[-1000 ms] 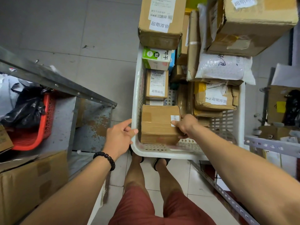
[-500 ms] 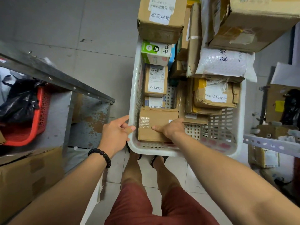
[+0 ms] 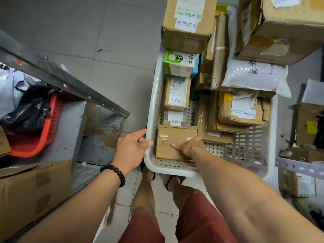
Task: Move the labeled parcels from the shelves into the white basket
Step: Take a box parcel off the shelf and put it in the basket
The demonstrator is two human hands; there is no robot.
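The white basket (image 3: pixel 151 106) stands on the floor in front of my feet, piled with labeled parcels. A plain brown cardboard box (image 3: pixel 167 137) lies in its near left corner. My right hand (image 3: pixel 190 146) holds this box from above at its right end, with the index finger stretched left across the top. My left hand (image 3: pixel 130 148) grips the basket's rim at the near left corner, thumb on top. Behind the box lie two small labeled parcels (image 3: pixel 177 92) and a green-and-white carton (image 3: pixel 180 63). Larger boxes and a white padded bag (image 3: pixel 252 75) are stacked at the back and right.
A metal shelf (image 3: pixel 70 81) runs along the left, holding a red basket (image 3: pixel 47 130) with a black bag (image 3: pixel 29 109). A large cardboard box (image 3: pixel 31 190) sits below it. On the right is a perforated shelf rail (image 3: pixel 298 168) with more boxes.
My right hand has lowered the brown box deeper into the basket's near left corner and slid left over its top. My left hand has stayed on the rim.
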